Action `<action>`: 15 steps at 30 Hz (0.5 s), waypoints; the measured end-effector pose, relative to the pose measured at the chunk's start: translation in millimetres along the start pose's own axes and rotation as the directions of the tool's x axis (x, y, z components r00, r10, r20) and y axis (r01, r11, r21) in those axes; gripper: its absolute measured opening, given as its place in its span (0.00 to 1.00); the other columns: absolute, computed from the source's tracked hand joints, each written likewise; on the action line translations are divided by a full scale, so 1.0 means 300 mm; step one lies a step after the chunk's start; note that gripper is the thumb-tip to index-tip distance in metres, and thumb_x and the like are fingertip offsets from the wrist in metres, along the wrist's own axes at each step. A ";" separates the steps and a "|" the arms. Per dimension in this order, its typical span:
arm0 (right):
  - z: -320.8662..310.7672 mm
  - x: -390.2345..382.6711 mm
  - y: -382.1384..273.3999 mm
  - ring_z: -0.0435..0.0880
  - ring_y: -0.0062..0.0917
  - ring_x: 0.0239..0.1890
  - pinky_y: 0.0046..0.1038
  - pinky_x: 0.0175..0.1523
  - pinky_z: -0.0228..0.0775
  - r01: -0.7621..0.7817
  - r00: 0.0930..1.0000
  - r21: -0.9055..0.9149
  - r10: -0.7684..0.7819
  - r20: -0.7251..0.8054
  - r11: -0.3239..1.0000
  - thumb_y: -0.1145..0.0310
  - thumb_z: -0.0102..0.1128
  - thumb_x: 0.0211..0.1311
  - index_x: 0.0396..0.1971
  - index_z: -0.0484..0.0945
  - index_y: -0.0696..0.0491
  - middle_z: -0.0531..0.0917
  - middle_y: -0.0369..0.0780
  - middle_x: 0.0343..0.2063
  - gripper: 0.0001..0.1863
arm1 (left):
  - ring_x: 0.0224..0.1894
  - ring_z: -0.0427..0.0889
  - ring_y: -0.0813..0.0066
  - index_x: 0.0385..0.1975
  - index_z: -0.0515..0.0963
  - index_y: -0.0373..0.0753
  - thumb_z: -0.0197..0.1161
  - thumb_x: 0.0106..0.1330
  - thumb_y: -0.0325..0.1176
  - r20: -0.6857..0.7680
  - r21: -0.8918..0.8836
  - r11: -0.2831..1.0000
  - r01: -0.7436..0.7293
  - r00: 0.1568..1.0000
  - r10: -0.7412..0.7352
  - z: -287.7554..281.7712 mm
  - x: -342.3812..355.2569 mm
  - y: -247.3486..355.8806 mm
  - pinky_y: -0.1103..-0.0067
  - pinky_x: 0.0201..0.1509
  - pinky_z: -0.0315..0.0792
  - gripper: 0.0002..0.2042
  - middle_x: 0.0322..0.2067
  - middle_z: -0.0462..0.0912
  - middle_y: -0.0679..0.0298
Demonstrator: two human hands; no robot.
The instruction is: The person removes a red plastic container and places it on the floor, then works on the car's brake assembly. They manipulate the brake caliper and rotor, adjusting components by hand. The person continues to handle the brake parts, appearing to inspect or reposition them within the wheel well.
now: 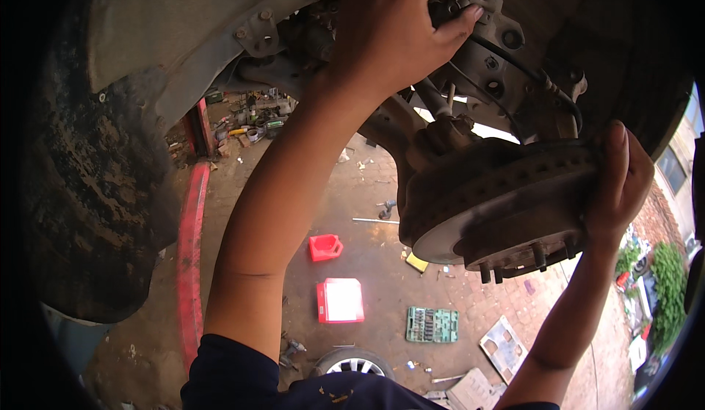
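Observation:
Overhead, my left hand (393, 24) reaches up into the wheel well. Its thumb presses against the strut bracket (507, 35); its fingers bend round a dark part beside it and run partly out of the top of the view, so what they grip cannot be made out. The brake disc (507, 193), brown and worn, hangs tilted on the steering knuckle with its wheel studs pointing down. At the disc's right edge my right hand (624, 182) grips the rim, thumb up and fingers partly hidden behind. A dark cable (547, 83) runs down past the strut.
A mud-caked wheel-well liner (103, 190) fills the left side. Below, a red lift arm (192, 256) crosses the floor. On the ground lie a red bin (324, 247), a red box (341, 300), a green socket set (432, 325) and a wheel (354, 363).

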State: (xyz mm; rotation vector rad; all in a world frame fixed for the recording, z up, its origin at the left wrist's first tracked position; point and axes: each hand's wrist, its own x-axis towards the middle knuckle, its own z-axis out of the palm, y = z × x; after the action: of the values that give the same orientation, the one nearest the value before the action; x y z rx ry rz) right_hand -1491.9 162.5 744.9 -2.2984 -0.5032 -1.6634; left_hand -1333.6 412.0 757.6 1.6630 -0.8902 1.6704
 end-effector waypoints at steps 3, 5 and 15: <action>-0.001 0.000 0.022 0.59 0.14 0.24 0.26 0.29 0.49 -0.001 1.000 -0.017 0.001 -0.005 1.000 0.58 0.52 0.80 0.22 0.71 0.56 0.65 0.30 0.17 0.24 | 0.47 0.83 0.52 0.43 0.82 0.33 0.76 0.58 0.41 -0.067 0.046 0.998 -0.050 0.996 0.053 0.060 0.046 -0.028 0.60 0.55 0.67 0.20 0.39 0.86 0.52; 0.000 0.002 0.005 0.59 0.14 0.23 0.26 0.29 0.49 0.011 1.000 -0.028 -0.010 0.020 1.000 0.60 0.54 0.79 0.22 0.72 0.57 0.65 0.31 0.17 0.23 | 0.45 0.84 0.51 0.45 0.82 0.32 0.78 0.56 0.43 0.051 0.030 0.995 0.095 0.994 -0.096 0.040 0.056 -0.023 0.61 0.55 0.67 0.23 0.39 0.87 0.50; 0.012 0.011 -0.012 0.61 0.20 0.17 0.27 0.24 0.52 0.083 0.993 0.001 -0.082 -0.079 0.997 0.62 0.67 0.69 0.20 0.77 0.62 0.67 0.39 0.12 0.21 | 0.34 0.86 0.53 0.35 0.81 0.28 0.74 0.59 0.36 0.180 -0.141 0.953 0.270 0.953 -0.243 0.028 0.130 -0.015 0.65 0.42 0.78 0.16 0.30 0.86 0.46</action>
State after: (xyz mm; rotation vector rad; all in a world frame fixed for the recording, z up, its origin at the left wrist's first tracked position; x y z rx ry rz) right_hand -1489.3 167.5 746.8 -2.2264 -0.5914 -1.7814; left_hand -1326.0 406.4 796.7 1.7347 -0.8215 1.2685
